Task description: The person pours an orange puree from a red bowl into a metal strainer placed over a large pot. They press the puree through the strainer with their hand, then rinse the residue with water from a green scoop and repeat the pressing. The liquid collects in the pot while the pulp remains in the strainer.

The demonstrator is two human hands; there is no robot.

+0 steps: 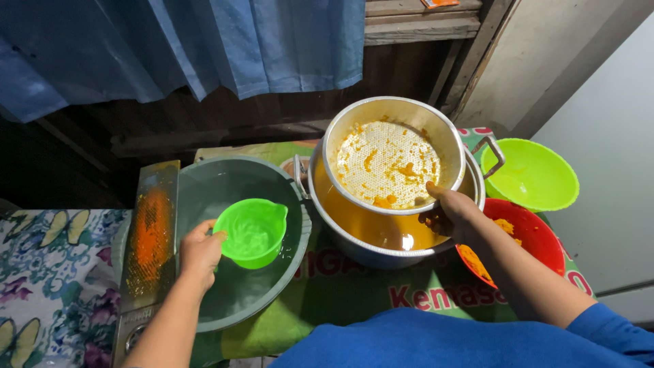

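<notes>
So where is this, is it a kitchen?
Probably a simple home kitchen or cooking corner. A metal pot of orange liquid has a strainer on top, steadied by the right hand. The left hand dips a green cup into a grey water basin, beside an orange-stained grater.

There is one view only, taken from a camera worn on the person's head. It looks steeply down and a little forward over the blue-clad chest at the bottom edge, onto the covered surface (340, 293) close below. The metal pot (381, 232) sits near the middle of the frame, both forearms entering from the bottom (left and right as the person has them). At the top edge a blue curtain (204, 41) and wooden boards mark the far side.
</notes>
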